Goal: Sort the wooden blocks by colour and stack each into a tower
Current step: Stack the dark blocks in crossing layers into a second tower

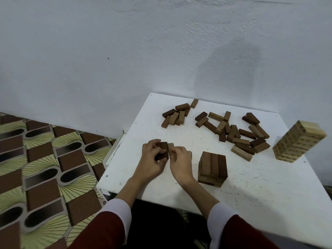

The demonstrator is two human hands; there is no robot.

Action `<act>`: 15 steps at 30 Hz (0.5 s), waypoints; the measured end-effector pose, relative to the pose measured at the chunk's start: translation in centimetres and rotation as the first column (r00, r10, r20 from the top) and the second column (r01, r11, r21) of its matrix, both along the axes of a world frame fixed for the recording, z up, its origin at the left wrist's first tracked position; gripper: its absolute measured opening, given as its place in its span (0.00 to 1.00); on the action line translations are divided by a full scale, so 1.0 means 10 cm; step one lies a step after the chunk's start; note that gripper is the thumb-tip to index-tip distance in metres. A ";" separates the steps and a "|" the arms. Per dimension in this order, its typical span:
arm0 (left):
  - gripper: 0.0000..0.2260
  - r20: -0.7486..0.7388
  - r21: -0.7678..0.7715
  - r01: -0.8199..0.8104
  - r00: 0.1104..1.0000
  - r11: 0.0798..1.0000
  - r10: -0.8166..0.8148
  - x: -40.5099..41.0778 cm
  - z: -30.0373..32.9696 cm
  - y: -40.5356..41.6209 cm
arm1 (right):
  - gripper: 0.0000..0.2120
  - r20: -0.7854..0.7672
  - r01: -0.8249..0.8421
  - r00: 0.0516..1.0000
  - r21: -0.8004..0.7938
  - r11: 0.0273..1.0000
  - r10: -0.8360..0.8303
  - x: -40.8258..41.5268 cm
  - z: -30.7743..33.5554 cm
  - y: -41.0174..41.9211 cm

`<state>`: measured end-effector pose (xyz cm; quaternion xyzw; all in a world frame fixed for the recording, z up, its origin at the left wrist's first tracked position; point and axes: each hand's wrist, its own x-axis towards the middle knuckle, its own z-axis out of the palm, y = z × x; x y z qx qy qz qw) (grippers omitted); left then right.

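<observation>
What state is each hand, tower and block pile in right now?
left hand: grips dark blocks
right hand: pinches a lighter block
brown stack: low, upright
pale tower: tall, standing
loose blocks: scattered, unsorted

I can read no words, numbers or labels anywhere here. The pale block tower [299, 141] at my right carries small dark printed marks, too blurred to make out.
</observation>
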<state>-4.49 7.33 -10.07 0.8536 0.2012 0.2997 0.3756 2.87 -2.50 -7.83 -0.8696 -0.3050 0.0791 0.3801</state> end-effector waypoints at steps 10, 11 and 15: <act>0.20 -0.021 -0.093 -0.075 0.997 0.993 0.073 0.02 -0.04 0.03 | 0.17 -0.051 -0.052 0.997 0.134 0.990 0.059 -0.05 -0.14 -0.11; 0.20 -0.025 -0.094 -0.077 0.997 0.993 0.075 0.02 -0.03 0.03 | 0.18 -0.051 -0.057 0.997 0.127 0.990 0.064 -0.05 -0.15 -0.12; 0.19 -0.028 -0.111 -0.079 0.997 0.991 0.076 0.01 0.01 0.02 | 0.19 -0.028 -0.083 0.996 0.120 0.989 0.087 -0.05 -0.16 -0.14</act>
